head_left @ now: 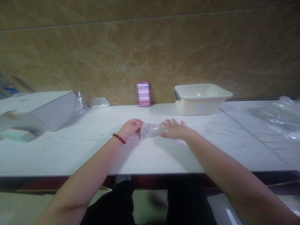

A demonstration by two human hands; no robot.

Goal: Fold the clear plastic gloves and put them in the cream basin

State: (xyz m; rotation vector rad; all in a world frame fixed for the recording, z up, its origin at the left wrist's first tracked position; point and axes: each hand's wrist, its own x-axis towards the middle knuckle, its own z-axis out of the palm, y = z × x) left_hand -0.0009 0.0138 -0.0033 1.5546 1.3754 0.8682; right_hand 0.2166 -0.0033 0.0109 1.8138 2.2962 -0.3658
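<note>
As the left hand (133, 127) pinches a clear bag (151, 130), the right hand (175, 129) touches it — fingers spread. A basin (194, 107) stands beyond.

From my remote feed, I see a colourless, clear plastic bag (152, 131) and a white surface (77, 156) with grey wood-grain streaks. I make out a dark red bracelet (119, 138), a cream tub (195, 107) with a grey handle (177, 95), black trousers (187, 203) and a brown wall (122, 53) with pale marbled veins.

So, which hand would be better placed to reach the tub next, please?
Probably the right hand: it rests open on the bag, nearer the tub. The left hand is farther off and pinches the bag's left end.
</note>
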